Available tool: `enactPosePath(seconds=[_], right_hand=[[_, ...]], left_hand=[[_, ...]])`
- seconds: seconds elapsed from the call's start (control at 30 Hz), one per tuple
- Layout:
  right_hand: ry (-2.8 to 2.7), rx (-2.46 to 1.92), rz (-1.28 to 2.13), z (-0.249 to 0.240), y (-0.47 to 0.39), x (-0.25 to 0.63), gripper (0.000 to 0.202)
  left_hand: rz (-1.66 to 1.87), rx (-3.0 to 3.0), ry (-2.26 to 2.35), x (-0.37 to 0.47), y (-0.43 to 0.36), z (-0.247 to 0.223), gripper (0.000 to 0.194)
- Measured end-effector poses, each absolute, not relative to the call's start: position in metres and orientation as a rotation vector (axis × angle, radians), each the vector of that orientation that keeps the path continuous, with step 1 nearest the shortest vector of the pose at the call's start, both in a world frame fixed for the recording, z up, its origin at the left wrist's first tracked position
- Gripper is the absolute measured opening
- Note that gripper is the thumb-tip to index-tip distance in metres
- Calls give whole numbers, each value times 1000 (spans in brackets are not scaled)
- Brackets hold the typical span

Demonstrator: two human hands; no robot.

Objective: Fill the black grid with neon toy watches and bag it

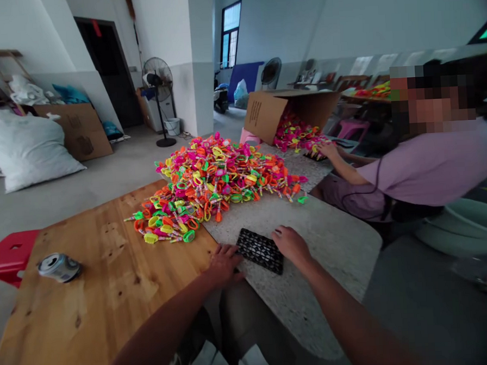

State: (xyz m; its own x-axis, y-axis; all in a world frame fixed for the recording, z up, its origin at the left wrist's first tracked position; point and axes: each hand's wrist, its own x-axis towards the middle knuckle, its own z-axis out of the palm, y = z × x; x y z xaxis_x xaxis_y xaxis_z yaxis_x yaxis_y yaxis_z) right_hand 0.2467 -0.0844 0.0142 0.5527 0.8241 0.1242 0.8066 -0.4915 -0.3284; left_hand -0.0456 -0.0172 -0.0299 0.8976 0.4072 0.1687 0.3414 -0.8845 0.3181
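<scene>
Two hands sit at the ends of one black tray [260,251]. The left hand [223,265] lies flat with its fingers touching the tray's near-left end. The right hand [291,244] rests on the far-right end, fingers curled over the edge. Neither hand lifts it. The tray lies flat on the grey stone table [332,243], its long side running from left to right and a bit toward the person. Behind it is one big pile of bright toys [215,184], too many to count. One can [59,267] lies on the wooden table [90,299].
</scene>
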Motion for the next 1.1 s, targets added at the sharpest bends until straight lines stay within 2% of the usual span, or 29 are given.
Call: enactPosePath(seconds=[0.2,0.33,0.47,0.7,0.83,1.0,1.1], right_hand=[[-1679,-2239,327,24,29,168,32],[-1784,-2276,148,25,88,130,35],[-1960,-2378,51,26,113,130,44],[-2125,-2280,40,17,89,156,39],[-1858,-2236,39,10,45,175,29],[-1324,-1988,412,5,-7,189,45],[-1087,-1857,709,-1,-24,182,40]], left_hand=[[404,2724,550,-48,-28,-32,57],[415,2660,551,-48,-26,-31,52],[438,2618,589,-48,-25,-30,47],[513,2574,592,-49,-26,-37,44],[518,2579,566,-51,-26,-34,43],[490,2618,564,-52,-27,-29,41],[473,2639,562,-52,-27,-27,43]])
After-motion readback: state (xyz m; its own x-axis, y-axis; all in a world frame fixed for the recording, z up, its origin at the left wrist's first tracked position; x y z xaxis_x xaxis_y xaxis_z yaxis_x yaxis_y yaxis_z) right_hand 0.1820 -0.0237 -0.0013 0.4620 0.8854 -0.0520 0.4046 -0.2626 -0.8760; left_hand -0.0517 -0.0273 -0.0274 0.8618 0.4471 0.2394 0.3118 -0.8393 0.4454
